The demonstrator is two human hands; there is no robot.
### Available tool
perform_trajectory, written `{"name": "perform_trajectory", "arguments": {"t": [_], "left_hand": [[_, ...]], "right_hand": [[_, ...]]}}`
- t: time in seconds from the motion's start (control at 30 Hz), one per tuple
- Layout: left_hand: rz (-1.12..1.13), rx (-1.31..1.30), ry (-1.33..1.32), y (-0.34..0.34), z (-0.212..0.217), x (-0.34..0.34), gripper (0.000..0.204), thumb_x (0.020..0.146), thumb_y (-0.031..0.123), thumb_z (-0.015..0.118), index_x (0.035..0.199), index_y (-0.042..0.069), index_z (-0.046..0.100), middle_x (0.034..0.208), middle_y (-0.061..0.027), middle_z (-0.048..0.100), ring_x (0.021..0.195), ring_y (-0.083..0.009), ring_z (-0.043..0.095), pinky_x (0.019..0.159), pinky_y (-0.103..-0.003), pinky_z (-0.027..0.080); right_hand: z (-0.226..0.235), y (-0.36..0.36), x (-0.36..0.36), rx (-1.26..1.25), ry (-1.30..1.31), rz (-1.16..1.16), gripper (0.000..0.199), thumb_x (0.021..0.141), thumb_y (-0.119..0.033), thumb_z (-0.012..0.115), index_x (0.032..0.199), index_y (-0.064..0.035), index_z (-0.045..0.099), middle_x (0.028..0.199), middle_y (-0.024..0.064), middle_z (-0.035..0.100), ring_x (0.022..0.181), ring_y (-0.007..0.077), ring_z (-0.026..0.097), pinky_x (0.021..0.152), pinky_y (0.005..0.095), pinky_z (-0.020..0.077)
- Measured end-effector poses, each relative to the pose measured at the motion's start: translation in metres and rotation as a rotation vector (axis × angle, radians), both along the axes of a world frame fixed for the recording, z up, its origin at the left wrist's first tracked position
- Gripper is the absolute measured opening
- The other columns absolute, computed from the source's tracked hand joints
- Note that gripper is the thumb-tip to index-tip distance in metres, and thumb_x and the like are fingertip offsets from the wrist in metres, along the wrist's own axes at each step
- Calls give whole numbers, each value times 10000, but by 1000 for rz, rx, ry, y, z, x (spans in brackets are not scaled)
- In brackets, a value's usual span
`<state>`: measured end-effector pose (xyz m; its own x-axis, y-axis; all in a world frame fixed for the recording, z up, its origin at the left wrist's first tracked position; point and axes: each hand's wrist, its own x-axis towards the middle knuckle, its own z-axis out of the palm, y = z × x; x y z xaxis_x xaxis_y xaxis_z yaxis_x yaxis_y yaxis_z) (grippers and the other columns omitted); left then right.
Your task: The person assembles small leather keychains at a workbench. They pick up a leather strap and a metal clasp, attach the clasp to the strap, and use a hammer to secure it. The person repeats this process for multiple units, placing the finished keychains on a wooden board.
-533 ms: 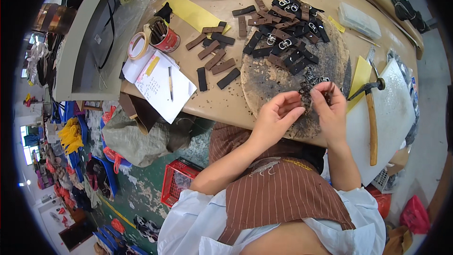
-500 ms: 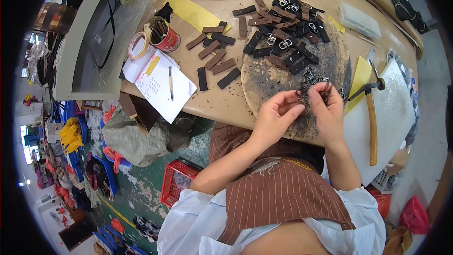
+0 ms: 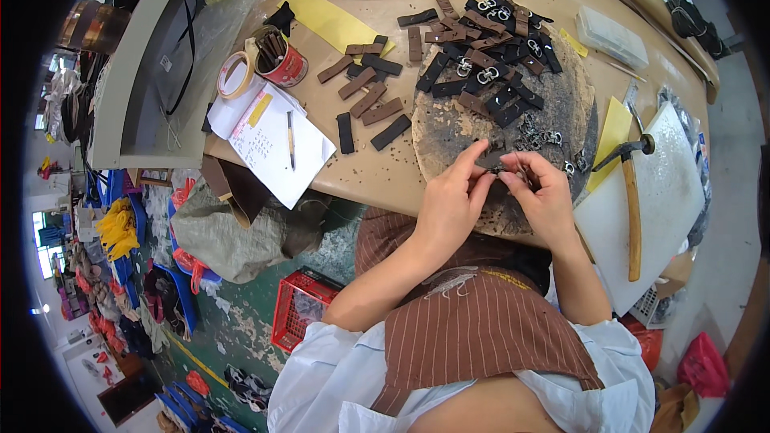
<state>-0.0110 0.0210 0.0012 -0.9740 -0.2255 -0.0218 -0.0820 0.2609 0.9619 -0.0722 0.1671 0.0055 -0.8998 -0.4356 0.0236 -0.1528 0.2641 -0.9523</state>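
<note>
My left hand and my right hand meet over the near edge of a round, worn work block. Together they pinch a small dark leather strap piece with a metal buckle between their fingertips. Just beyond my hands lie several loose metal buckles. A heap of dark leather straps with ring buckles covers the far half of the block. Brown leather strips lie scattered to the left of it.
A hammer rests on a white board at the right. A red can with tools, a tape roll, papers with a pen and a yellow sheet lie at the left. A red basket stands on the floor.
Both hands stay together at the block's near edge, working the small piece; they have shifted only slightly.
</note>
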Motion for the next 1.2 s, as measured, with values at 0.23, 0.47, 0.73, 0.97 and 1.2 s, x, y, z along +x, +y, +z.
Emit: {"name": "perform_trajectory", "arguments": {"t": [0.23,0.47,0.73,0.97,1.2], "left_hand": [[-184,848,-297,-13,9,11,131,875,86,561,958,-14,572,827,-69,634,698,-105,618,637,-224,521],[-213,778,-280,-8,26,31,130,866,64,568,964,-22,569,853,-65,631,730,-94,616,654,-217,523],[51,1183,-107,14,16,33,224,853,30,580,1068,-12,532,914,-32,582,825,-86,581,731,-211,493],[-206,923,-157,-16,30,31,574,804,-61,580,1324,27,351,885,-49,572,806,-97,574,693,-219,491],[-392,816,-235,-22,30,41,704,786,-59,600,1378,24,228,859,-52,558,799,-94,568,706,-215,471]], "right_hand": [[30,14,3,-28,329,291,294,681,22,700,963,-26,632,783,78,590,668,167,590,542,254,466],[34,16,5,-108,637,457,177,696,-35,717,846,-37,624,675,66,582,573,186,575,490,273,455],[7,-4,38,-195,521,-17,178,707,-53,730,814,-48,589,700,68,545,577,167,517,510,247,409],[43,11,20,-174,58,312,343,717,-31,705,1050,-41,625,765,41,557,650,124,531,555,236,426],[54,16,6,-144,-205,679,242,689,-51,737,918,-32,658,756,38,570,666,120,533,574,247,416]]}}
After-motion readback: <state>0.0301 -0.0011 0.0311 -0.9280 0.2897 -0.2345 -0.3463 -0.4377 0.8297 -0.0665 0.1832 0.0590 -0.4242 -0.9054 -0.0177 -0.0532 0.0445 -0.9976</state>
